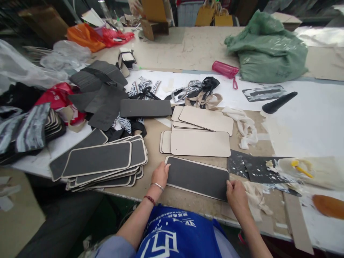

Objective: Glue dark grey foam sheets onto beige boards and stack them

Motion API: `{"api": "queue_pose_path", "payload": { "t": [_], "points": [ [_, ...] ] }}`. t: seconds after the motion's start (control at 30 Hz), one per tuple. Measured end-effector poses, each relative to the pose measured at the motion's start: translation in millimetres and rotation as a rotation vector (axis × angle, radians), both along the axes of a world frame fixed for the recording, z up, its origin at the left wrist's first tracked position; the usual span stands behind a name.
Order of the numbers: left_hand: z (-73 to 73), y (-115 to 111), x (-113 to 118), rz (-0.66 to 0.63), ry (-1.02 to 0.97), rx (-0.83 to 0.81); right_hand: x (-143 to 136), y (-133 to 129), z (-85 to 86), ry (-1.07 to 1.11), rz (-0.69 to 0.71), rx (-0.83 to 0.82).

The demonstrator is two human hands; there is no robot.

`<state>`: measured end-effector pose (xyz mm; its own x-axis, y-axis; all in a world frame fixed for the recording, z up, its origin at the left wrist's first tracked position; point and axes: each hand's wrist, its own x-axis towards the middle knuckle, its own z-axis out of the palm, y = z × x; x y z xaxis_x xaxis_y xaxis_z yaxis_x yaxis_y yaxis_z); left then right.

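Observation:
A dark grey rectangular panel with a beige border lies before me at the table's front. My left hand pinches its left end, thumb on top. At the opposite end, my right hand grips the right edge between thumb and fingers. Just beyond the panel are beige panels with rounded corners, in two small overlapping groups. To the left sits a fanned stack of grey panels with beige borders. The undersides of both hands are hidden.
Loose dark grey sheets and patterned straps lie further back. Glue-spotted dark strips and a yellow-handled tool are at right. A green bag, a pink pouch and a black tapered object sit behind.

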<state>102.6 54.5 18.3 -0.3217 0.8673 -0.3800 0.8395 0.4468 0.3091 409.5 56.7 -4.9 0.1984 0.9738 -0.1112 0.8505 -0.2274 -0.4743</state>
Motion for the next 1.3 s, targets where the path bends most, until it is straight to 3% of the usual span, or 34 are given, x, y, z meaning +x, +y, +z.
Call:
{"api": "queue_pose_path", "payload": {
  "t": [0.2,0.47,0.77,1.3],
  "points": [
    [-1.2,-1,0,0.012,-0.006,-0.003,-2,2,-4.5,-0.12,-0.012,-0.062],
    [-0.6,-1,-2,-0.013,0.002,-0.012,-15,1,3.8,-0.328,0.015,-0.09],
    [1.5,2,-1,-0.035,0.042,-0.028,-17,2,3.4,-0.336,-0.051,-0.113],
    [13.3,19,-14,-0.061,-0.091,-0.188,-14,7,9.1,-0.311,0.0,-0.216]
  ]
}}
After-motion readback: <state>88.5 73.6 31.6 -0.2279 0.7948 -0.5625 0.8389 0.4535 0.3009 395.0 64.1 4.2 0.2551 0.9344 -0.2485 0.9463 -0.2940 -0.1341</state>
